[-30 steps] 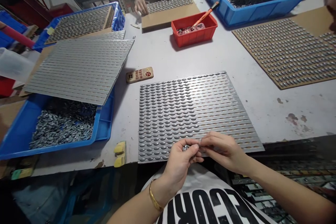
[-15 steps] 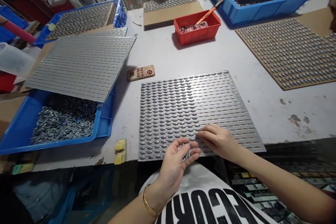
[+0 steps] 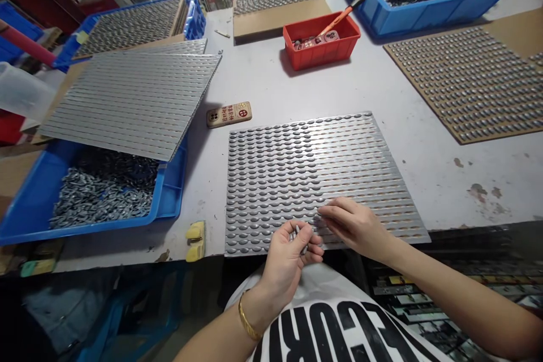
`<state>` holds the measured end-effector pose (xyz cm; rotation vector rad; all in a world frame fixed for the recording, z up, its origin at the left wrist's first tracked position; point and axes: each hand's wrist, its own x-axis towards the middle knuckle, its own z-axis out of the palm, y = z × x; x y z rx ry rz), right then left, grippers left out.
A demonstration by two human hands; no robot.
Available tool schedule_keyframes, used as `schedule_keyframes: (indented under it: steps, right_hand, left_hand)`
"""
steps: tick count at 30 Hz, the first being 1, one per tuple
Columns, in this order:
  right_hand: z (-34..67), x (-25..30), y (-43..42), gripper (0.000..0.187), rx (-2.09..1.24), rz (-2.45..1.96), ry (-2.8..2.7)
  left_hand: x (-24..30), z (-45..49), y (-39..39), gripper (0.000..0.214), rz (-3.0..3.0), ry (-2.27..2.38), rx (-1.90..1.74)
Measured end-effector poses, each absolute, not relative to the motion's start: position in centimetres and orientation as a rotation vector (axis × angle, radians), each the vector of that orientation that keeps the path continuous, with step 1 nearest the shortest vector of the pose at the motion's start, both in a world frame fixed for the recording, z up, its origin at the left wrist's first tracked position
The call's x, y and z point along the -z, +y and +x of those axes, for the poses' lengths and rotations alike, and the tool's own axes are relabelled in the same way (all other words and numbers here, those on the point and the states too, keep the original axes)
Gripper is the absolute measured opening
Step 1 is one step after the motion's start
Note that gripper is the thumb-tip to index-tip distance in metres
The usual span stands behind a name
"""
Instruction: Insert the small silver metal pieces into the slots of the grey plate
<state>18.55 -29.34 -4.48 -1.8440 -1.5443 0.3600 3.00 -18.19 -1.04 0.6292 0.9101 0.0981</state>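
In front of me lies a silvery slotted board [image 3: 360, 175]. Rows of small grey oval metal pieces [image 3: 271, 175] fill its left half, while the right half shows bare slots. My left hand [image 3: 292, 249] is curled palm-up at the board's near edge, closed around several loose oval metal pieces [image 3: 298, 233]. My right hand [image 3: 354, 223] reaches over the board, its fingers pinched at the end of a row. A small oval piece appears to be at those fingertips, partly hidden by them.
At left, a blue bin [image 3: 169, 192] of loose pieces sits beneath stacked slotted boards [image 3: 136, 102]. A red tray [image 3: 322, 48] holds an orange-handled tool. A phone-like case [image 3: 229, 115], a filled brown board [image 3: 462, 85] and another blue bin [image 3: 436, 17] share the table. Someone sits opposite.
My left fingers have curled in more, with the thumb shifted over the loose pieces. My right hand stays pinched at almost the same spot. The view has tilted slightly.
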Motion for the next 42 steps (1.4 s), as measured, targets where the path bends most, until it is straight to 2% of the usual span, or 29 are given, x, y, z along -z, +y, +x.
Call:
schedule_keyframes:
  steps: [3, 5, 14, 23, 30, 35, 42]
  right_hand:
    - [17.8, 2.6, -29.3, 0.019, -0.642, -1.660, -1.380]
    - [17.3, 1.8, -29.2, 0.016, -0.716, -1.565, -1.324]
    - [17.4, 2.6, -30.3, 0.020, -0.460, -1.551, -1.506]
    - [18.9, 6.1, -30.7, 0.020, -0.303, -1.798, -1.629]
    - [18.5, 6.3, -30.6, 0.018, -0.183, -1.928, -1.747]
    - [18.6, 6.0, -30.5, 0.018, -0.219, -1.902, -1.673]
    - [17.7, 3.2, -30.9, 0.023, -0.510, -1.634, -1.415]
  left_hand:
    - [1.1, 3.3, -18.4, 0.031, 0.657, 0.885, -0.117]
    - [1.1, 3.5, -18.4, 0.032, 0.655, 0.868, -0.114]
    - [1.0, 3.9, -18.6, 0.031, 0.595, 0.840, -0.040]
    - [0.3, 2.5, -17.8, 0.024, 0.540, 0.927, -0.106]
    - [0.3, 2.5, -18.0, 0.016, 0.569, 0.889, -0.083]
    - [0.7, 2.5, -18.2, 0.022, 0.615, 0.874, -0.080]
    - [1.2, 2.5, -18.6, 0.029, 0.621, 0.852, -0.085]
